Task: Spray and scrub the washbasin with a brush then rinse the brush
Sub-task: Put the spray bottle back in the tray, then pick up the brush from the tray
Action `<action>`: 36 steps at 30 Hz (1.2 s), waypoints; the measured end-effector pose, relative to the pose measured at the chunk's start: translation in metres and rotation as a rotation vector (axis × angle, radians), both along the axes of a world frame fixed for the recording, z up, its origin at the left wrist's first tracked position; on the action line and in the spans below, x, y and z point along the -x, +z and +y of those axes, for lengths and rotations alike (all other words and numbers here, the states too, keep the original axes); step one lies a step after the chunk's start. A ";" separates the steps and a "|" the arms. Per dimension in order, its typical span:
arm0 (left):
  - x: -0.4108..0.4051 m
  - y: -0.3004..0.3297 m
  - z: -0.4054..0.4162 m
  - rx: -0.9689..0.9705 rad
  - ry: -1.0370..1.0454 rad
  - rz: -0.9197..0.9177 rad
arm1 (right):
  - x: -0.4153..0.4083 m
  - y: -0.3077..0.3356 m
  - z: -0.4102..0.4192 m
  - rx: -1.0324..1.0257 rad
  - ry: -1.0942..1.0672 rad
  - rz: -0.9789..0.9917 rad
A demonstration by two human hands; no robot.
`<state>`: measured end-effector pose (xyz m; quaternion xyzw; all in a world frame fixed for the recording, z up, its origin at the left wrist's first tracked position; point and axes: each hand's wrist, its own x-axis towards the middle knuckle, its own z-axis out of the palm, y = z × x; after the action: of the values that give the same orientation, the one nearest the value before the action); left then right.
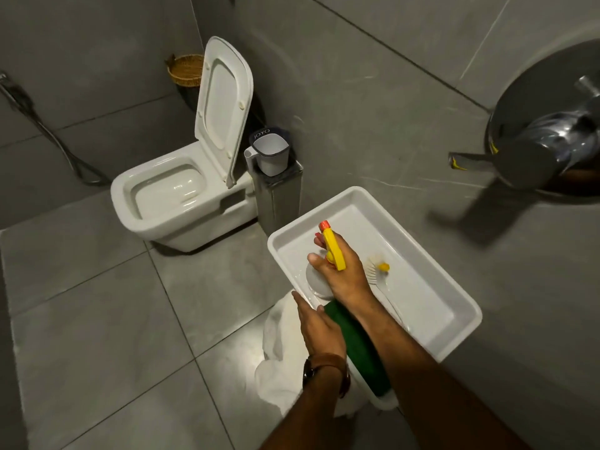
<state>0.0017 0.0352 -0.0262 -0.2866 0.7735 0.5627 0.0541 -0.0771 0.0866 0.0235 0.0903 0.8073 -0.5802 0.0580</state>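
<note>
White and rectangular, the washbasin (pixel 431 287) sits against a grey tiled wall, its raised rim running all round. Above its bowl the right hand (pixel 344 274) grips a spray bottle (pixel 357 339) with a green body and a yellow trigger head with an orange nozzle, fingers (pixel 319 238) curled round the trigger. The left hand (pixel 319 326) rests at the basin's near rim, fingers closed against the bottle's green body; a brown strap circles that wrist. A pale brush (pixel 376 266) with a yellow spot on its head lies inside the bowl, just beside the round drain cap (pixel 316 280), its handle running along the basin floor. On a narrow stand left of the basin, a mug (pixel 271 154) reads "JOYO". Open grey floor spreads left towards a toilet (pixel 181 193) with its lid raised.
</note>
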 end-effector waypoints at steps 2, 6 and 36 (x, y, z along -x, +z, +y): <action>0.001 0.001 0.000 0.002 0.008 -0.003 | -0.002 -0.001 0.016 -0.090 0.064 -0.019; 0.002 0.009 -0.004 0.034 0.004 -0.002 | -0.036 -0.006 0.063 -0.396 -0.291 -0.050; -0.226 0.175 0.152 -0.039 -0.708 0.424 | -0.343 0.172 0.189 -0.513 -0.661 -0.336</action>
<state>0.2280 0.1869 0.1491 0.1208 0.8076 0.5704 0.0890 0.2659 0.2754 0.1955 0.4479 0.8321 -0.3261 -0.0243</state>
